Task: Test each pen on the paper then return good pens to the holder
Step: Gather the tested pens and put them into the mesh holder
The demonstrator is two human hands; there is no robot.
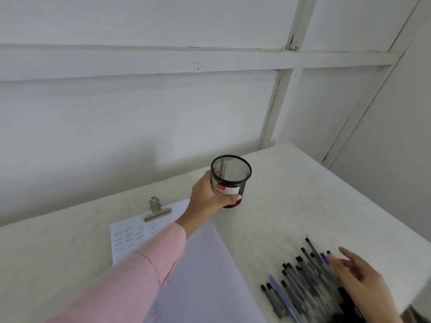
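- Head view: left hand (pixel 207 197) curls round the black wire-mesh cylindrical pen holder (pixel 231 173), seemingly empty, at 1 o'clock from the white clipped paper (pixel 205 264).
- Right hand (pixel 356 273), fingers straight and grasping nothing, is over the heap of slim black and blue plastic pens (pixel 300 283) at 5 o'clock; blurred.
- Risk: smooth round barrels could roll off the rough white tabletop (pixel 303 194); the light mesh cup could tip.

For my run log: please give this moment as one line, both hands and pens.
left hand: grips holder | holder: upright, looks empty | right hand: open, at pens | pens: heaped beside paper
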